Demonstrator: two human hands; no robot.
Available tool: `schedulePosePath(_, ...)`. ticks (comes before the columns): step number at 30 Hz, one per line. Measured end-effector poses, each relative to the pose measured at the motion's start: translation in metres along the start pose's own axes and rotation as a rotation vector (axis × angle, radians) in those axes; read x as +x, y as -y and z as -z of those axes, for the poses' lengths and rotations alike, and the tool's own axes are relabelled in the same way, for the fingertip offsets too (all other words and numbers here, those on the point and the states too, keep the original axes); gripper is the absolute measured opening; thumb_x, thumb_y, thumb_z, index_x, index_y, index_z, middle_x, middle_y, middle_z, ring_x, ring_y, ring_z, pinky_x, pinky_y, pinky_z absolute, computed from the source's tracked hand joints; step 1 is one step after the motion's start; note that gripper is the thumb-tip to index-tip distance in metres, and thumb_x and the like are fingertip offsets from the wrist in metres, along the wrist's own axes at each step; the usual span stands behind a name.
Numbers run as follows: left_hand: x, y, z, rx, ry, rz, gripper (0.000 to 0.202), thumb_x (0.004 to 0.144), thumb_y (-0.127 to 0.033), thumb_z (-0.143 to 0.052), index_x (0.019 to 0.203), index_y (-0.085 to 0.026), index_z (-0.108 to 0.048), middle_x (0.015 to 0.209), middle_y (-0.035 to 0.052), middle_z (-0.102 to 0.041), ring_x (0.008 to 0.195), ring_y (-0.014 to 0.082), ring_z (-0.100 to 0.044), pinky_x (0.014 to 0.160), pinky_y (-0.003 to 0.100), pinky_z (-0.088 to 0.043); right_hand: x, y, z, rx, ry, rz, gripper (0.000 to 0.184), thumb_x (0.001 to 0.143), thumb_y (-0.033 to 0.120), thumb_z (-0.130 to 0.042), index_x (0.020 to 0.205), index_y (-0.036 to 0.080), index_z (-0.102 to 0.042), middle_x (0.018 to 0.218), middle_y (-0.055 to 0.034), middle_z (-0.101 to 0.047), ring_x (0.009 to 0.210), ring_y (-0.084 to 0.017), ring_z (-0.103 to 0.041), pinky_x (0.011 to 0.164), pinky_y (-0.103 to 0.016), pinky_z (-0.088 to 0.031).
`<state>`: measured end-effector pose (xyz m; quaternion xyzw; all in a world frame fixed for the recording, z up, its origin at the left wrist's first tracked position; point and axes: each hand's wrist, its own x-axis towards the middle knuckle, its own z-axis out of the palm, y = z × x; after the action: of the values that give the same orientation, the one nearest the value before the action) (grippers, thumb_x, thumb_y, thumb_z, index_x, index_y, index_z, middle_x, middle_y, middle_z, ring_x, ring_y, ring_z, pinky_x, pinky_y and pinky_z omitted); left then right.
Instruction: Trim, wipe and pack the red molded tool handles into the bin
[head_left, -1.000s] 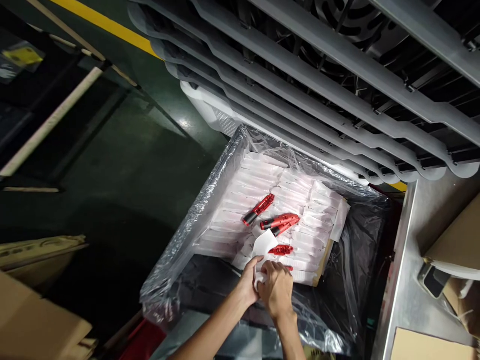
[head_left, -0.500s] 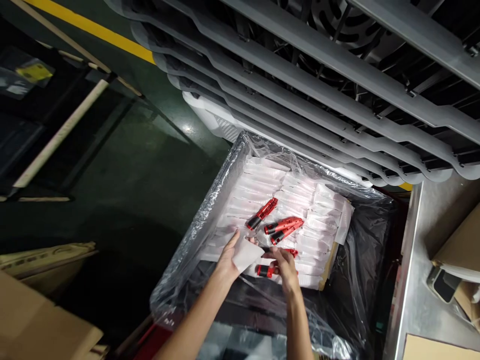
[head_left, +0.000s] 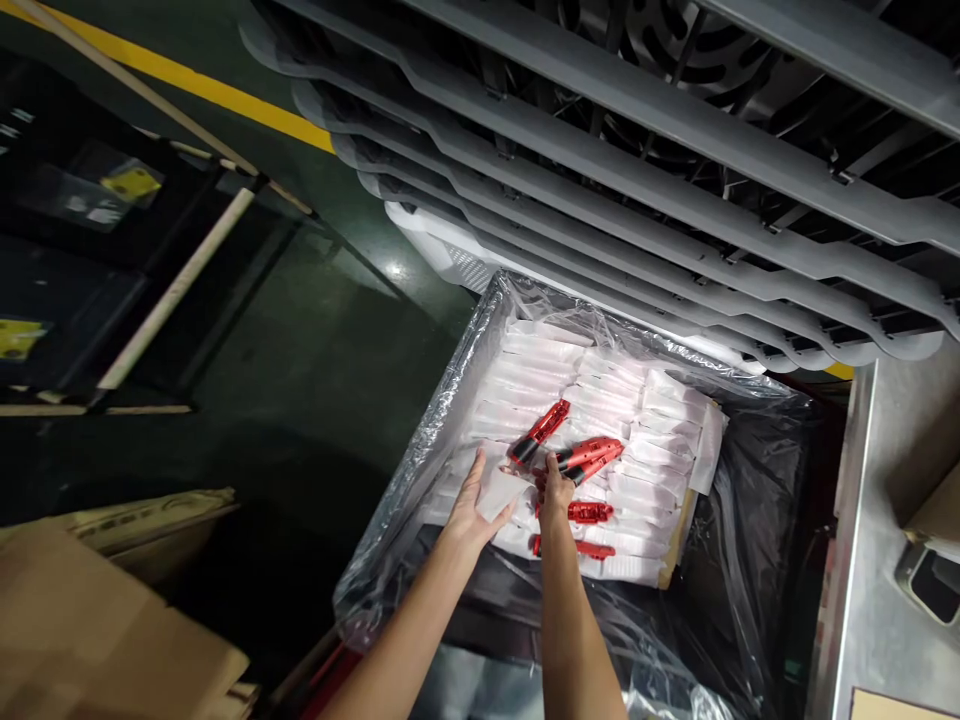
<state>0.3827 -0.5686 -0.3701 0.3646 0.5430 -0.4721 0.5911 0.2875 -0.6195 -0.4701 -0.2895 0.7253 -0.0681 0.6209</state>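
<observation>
The open left hand [head_left: 472,515] rests by a white sheet [head_left: 499,495], while the right hand [head_left: 556,495], grip unclear, meets a light, stiff red plastic part [head_left: 589,458] on wrapped packs [head_left: 600,390], best held mid-body.

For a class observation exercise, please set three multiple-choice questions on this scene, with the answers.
1. Where do the red tool parts lie? A on the white packets; B on the steel bench; C on the floor.
2. What colour is the floor line? A blue; B yellow; C red.
3. How is the left hand? A clenched in a fist; B open, fingers spread; C out of view.

Answers: 1 A, the packets lie beneath them. 2 B, the line shows yellow at top left. 3 B, its fingers fan out beside the white sheet.
</observation>
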Motion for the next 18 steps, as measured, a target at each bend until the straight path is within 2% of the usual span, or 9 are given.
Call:
schedulePosePath(2, 0.004, 0.0, -0.003, -0.004, 0.001, -0.002, 0.028, 0.096, -0.037, -0.057, 0.078, -0.016, -0.059, 0.057, -0.0009, -0.062, 0.046, 0.0116, -0.06, 0.048, 0.02, -0.052, -0.017, 0.003, 0.011, -0.034, 0.014, 0.004, 0.04, 0.097, 0.052, -0.053, 0.09, 0.014, -0.064, 0.073, 0.0015, -0.064, 0.054, -0.009, -0.057, 0.052, -0.023, -0.048)
schedulePosePath(4, 0.008, 0.001, -0.006, 0.004, 0.0, 0.008, 0.028, 0.096, -0.037, -0.056, 0.078, -0.016, -0.058, 0.057, -0.001, -0.061, 0.046, 0.012, -0.06, 0.048, 0.021, -0.053, -0.045, 0.005, 0.031, -0.072, 0.052, 0.043, 0.048, 0.093, 0.059, -0.052, 0.078, 0.015, -0.064, 0.063, 0.0011, -0.062, 0.049, -0.011, -0.053, 0.048, -0.024, -0.042)
schedulePosePath(6, 0.011, 0.004, -0.009, 0.023, -0.001, 0.023, 0.026, 0.096, -0.036, -0.056, 0.079, -0.016, -0.058, 0.057, -0.0005, -0.062, 0.047, 0.0132, -0.061, 0.047, 0.022, -0.054, -0.08, 0.006, 0.062, -0.116, 0.109, 0.123, 0.051, 0.083, 0.065, -0.059, 0.066, 0.017, -0.062, 0.053, 0.0016, -0.058, 0.048, -0.013, -0.049, 0.048, -0.026, -0.038)
schedulePosePath(10, 0.015, 0.016, -0.017, 0.076, 0.037, 0.036, 0.015, 0.093, -0.026, -0.059, 0.085, -0.014, -0.061, 0.062, 0.0014, -0.066, 0.05, 0.0157, -0.065, 0.05, 0.025, -0.056, -0.139, 0.005, 0.129, -0.206, 0.158, 0.24, 0.046, 0.065, 0.059, -0.08, 0.056, 0.019, -0.059, 0.048, 0.0049, -0.05, 0.051, -0.01, -0.039, 0.053, -0.025, -0.031)
schedulePosePath(12, 0.015, 0.024, -0.022, 0.104, 0.074, 0.04, 0.009, 0.09, -0.014, -0.057, 0.094, -0.011, -0.065, 0.069, 0.0037, -0.07, 0.056, 0.0166, -0.069, 0.058, 0.026, -0.059, -0.15, 0.004, 0.15, -0.211, 0.171, 0.242, 0.047, 0.065, 0.06, -0.079, 0.054, 0.019, -0.058, 0.049, 0.0044, -0.05, 0.051, -0.01, -0.038, 0.054, -0.026, -0.03)
schedulePosePath(14, 0.015, 0.031, -0.026, 0.14, 0.107, 0.051, 0.02, 0.088, -0.005, -0.055, 0.104, -0.009, -0.066, 0.079, 0.006, -0.074, 0.065, 0.0171, -0.072, 0.067, 0.028, -0.06, -0.148, 0.005, 0.16, -0.177, 0.204, 0.215, 0.052, 0.068, 0.065, -0.075, 0.052, 0.019, -0.055, 0.047, 0.003, -0.05, 0.05, -0.011, -0.039, 0.053, -0.026, -0.03)
schedulePosePath(16, 0.016, 0.036, -0.03, 0.182, 0.122, 0.057, 0.022, 0.09, -0.008, -0.056, 0.11, -0.01, -0.066, 0.089, 0.0065, -0.075, 0.073, 0.0168, -0.072, 0.073, 0.03, -0.06, -0.143, 0.007, 0.163, -0.101, 0.24, 0.176, 0.058, 0.07, 0.072, -0.069, 0.053, 0.019, -0.054, 0.045, 0.0028, -0.048, 0.047, -0.01, -0.038, 0.051, -0.025, -0.029)
schedulePosePath(18, 0.017, 0.039, -0.032, 0.228, 0.111, 0.06, 0.02, 0.094, -0.019, -0.06, 0.113, -0.013, -0.065, 0.098, 0.0058, -0.073, 0.079, 0.0158, -0.071, 0.075, 0.032, -0.06, -0.143, 0.008, 0.164, -0.01, 0.265, 0.142, 0.064, 0.071, 0.082, -0.056, 0.057, 0.02, -0.055, 0.043, 0.0051, -0.041, 0.043, -0.009, -0.033, 0.046, -0.024, -0.028)
